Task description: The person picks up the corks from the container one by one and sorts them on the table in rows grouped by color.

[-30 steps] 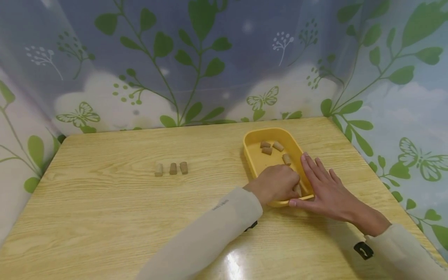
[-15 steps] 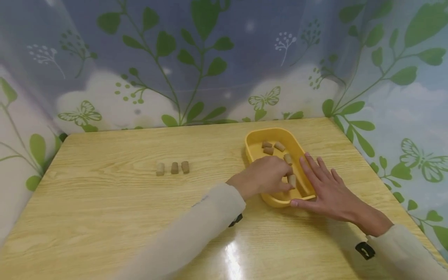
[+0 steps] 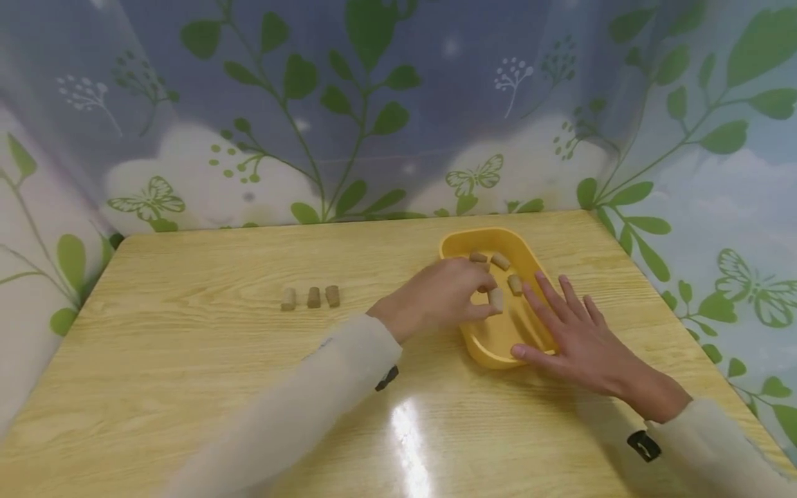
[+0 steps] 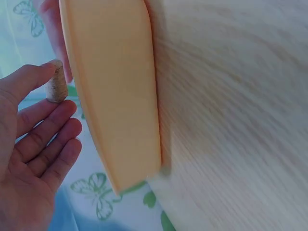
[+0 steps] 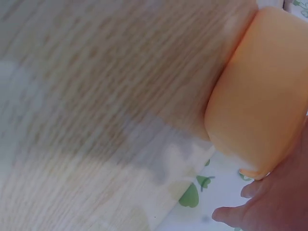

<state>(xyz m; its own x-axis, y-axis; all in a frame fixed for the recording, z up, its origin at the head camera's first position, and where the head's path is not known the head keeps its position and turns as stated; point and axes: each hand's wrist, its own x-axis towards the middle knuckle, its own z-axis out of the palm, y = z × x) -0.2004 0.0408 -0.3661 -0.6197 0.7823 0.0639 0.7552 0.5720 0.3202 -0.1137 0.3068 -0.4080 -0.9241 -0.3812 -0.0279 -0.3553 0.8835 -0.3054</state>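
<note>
My left hand (image 3: 438, 294) pinches a cork (image 4: 57, 83) between thumb and fingertips, above the left side of a yellow plastic tray (image 3: 482, 349). In the left wrist view the cork stands nearly upright in that pinch, with the other fingers loosely bent below. My right hand (image 3: 582, 349) is spread along the tray's right rim, its thumb at the near edge. More corks lie in the tray, among them a light one (image 3: 515, 284) and another (image 3: 500, 261); the left hand partly hides one.
Left of the tray, three corks stand in a row on the wooden table (image 3: 218, 373): a pale cork (image 3: 288, 299), a darker cork (image 3: 314, 297) and a third cork (image 3: 333, 296). A leaf-patterned curtain (image 3: 386, 124) hangs behind the table and along its sides.
The left hand has risen from the tray's near end with a cork in its fingers and moved left and away from me. The right hand stays at the tray's rim.
</note>
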